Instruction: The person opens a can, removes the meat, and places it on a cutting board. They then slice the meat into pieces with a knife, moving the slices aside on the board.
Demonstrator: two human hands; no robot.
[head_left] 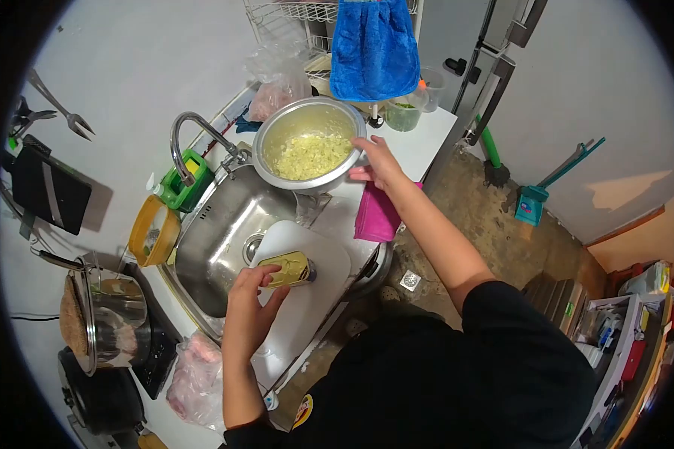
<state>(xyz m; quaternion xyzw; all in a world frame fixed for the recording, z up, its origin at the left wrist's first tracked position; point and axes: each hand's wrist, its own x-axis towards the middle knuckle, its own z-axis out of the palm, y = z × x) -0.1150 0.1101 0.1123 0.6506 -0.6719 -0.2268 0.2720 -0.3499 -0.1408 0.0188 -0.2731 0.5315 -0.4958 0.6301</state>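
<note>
Left hand (253,305) round jar (288,269), right hand (378,161) clasping bowl (299,120), board (311,295) across sink (217,232)

Head view, single entry. The camera is sitting on the person's head, looking forward and steeply down over the dark-sleeved chest and both forearms. A fisheye lens is bending the field into a circle with black corners. It is facing the sink (217,239) and the desk (425,141) from close range, within arm's reach. The left hand (251,303), with a can (288,269) in its grip, is falling near centre; the right hand (378,161) is lying higher up. The wall (142,60) is filling the upper left, and the floor (487,217) is running down the right.
</note>
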